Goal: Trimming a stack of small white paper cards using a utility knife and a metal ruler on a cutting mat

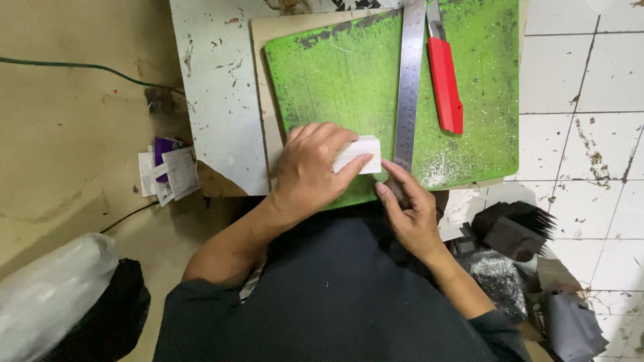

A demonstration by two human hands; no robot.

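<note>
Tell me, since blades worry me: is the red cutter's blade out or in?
Cannot tell. The cutter lies on the green mat beside the ruler, untouched by either hand; its metal tip runs off the frame's top edge.

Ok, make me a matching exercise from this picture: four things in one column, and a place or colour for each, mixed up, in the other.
Things:
1. knife
2. steel ruler
3. white block
4. black pieces

Descriptions:
A. under the left hand
B. red handle, on the green mat
C. piled on the tiled floor
D. long and grey, its lower end by the right hand

Pairs: 1-B, 2-D, 3-A, 4-C
</note>
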